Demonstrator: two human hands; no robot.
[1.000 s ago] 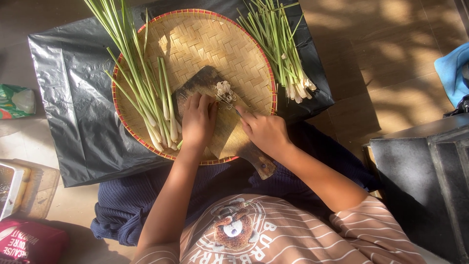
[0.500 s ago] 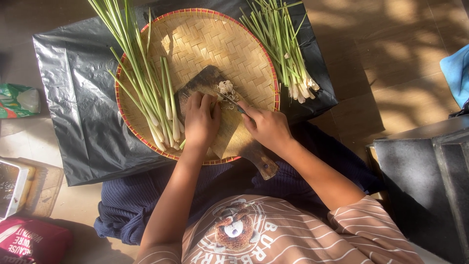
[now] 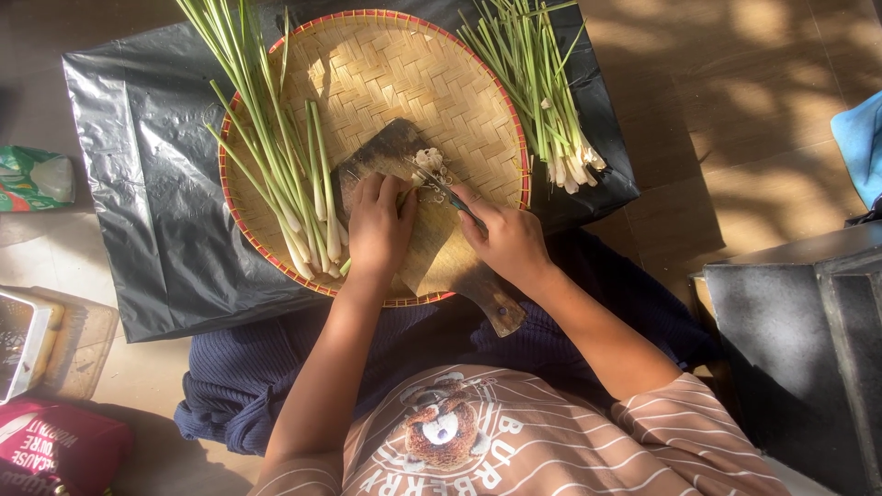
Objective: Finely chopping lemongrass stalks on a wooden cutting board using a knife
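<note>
A round woven bamboo tray [image 3: 459, 64] lies on a black plastic sheet [image 3: 138, 165]. A wooden cutting board [image 3: 441, 257] rests across the tray. My left hand [image 3: 378, 225] presses a lemongrass stalk down on the board. My right hand [image 3: 505, 241] grips a knife [image 3: 439, 186] whose blade meets the stalk beside a small pile of cut pieces [image 3: 429, 161]. A bundle of lemongrass stalks [image 3: 276, 156] lies in the tray to the left of my left hand.
A second lemongrass bundle [image 3: 542, 101] lies on the sheet right of the tray. A dark box [image 3: 808, 340] stands at the right, a blue object [image 3: 859, 147] beyond it. A green packet [image 3: 32, 179], a container [image 3: 23, 335] and a red bag [image 3: 55, 450] sit at the left.
My hands stay on the board and the knife keeps working at the stalk. The pile of cut pieces shows slightly larger. The camera has shifted a little.
</note>
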